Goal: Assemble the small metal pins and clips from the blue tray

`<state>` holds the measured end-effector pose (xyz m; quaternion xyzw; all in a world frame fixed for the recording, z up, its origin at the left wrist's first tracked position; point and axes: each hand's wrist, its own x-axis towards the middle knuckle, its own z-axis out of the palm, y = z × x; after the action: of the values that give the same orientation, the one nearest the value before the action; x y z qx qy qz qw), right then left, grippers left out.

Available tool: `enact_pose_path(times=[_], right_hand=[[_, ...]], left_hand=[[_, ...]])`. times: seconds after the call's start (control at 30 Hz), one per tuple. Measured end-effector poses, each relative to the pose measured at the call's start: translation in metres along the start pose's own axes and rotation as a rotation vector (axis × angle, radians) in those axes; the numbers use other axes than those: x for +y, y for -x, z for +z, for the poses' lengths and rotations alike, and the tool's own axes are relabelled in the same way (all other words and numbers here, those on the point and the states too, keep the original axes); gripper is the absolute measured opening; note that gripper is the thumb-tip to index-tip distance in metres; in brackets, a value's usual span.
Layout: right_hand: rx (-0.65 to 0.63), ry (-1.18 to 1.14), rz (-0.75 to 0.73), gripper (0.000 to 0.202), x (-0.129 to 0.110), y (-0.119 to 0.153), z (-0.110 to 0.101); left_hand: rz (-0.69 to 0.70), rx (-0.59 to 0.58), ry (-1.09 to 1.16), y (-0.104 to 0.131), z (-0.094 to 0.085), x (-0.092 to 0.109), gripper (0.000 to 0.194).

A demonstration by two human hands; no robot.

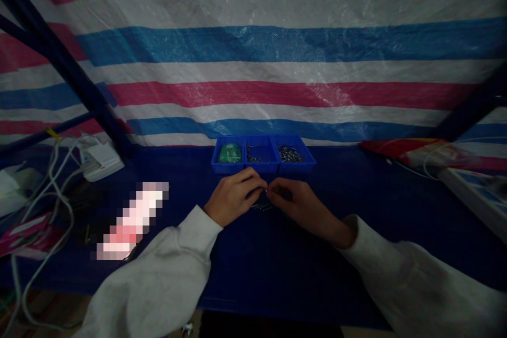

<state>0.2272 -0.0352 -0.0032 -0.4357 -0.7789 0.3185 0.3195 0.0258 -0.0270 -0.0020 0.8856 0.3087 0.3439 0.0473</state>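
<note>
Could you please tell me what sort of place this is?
Probably a small makeshift workstation, perhaps inside a tarp shelter. A striped plastic tarp hangs behind a blue table, and blue plastic compartments on it hold small metal pieces.

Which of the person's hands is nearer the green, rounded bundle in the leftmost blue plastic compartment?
Left. The left hand is just in front of the green bundle, slightly rightward; the right hand is farther right, in front of the rightmost compartment.
</note>
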Motion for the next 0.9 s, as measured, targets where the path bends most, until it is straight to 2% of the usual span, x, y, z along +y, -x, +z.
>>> enact_pose_path(times=[0.37, 0.57, 0.7, 0.8, 0.9], right_hand=[[-0.031, -0.076, 0.016, 0.018, -0.003, 0.002, 0.000], [-0.030, -0.114, 0.012, 0.023, -0.003, 0.001, -0.002], [0.022, -0.174, 0.010, 0.018, -0.002, -0.001, -0.005], [-0.021, -0.268, -0.010, 0.015, -0.001, -0.002, -0.005], [-0.068, -0.276, -0.009, 0.014, -0.001, -0.002, -0.004]], left_hand=[[-0.010, -0.063, -0.181, 0.003, 0.000, 0.003, 0.014], [-0.036, -0.079, -0.181, 0.001, 0.000, 0.004, 0.014], [-0.078, -0.003, -0.011, -0.002, -0.003, 0.009, 0.012], [-0.126, 0.065, 0.194, -0.005, -0.004, 0.013, 0.009], [-0.157, 0.078, 0.274, -0.006, -0.003, 0.015, 0.009]])
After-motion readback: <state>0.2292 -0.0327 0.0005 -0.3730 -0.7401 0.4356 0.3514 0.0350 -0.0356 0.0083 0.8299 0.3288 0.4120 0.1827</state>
